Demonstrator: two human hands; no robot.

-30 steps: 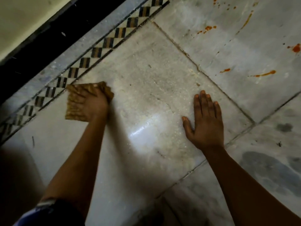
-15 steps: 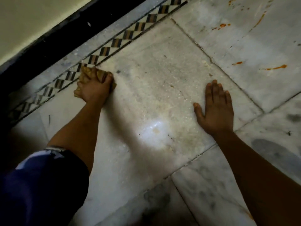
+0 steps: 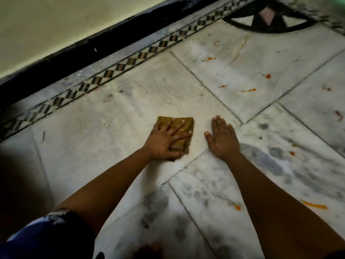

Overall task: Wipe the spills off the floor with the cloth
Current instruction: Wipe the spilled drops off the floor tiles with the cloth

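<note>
My left hand [image 3: 165,140] presses flat on a folded yellow-brown cloth [image 3: 182,124] on the white marble floor [image 3: 112,146], fingers spread over it. My right hand [image 3: 223,137] lies palm down on the bare floor just right of the cloth, holding nothing. Orange spills dot the tiles farther off: streaks [image 3: 247,90] and a blob [image 3: 268,76] to the upper right, a smear [image 3: 209,59] beyond them. More orange marks [image 3: 314,205] lie close by on the right, beside my right forearm.
A checkered inlay border [image 3: 119,67] runs diagonally along the wall's black skirting [image 3: 74,55] at the upper left. A dark floor motif [image 3: 268,19] sits at the top right. Grey smudges [image 3: 261,159] mark the tiles near my right arm.
My left hand has dragged the cloth from beside the checkered border rightward and toward me, stopping next to my right hand. The cloth lies flatter now. The view has pulled back.
</note>
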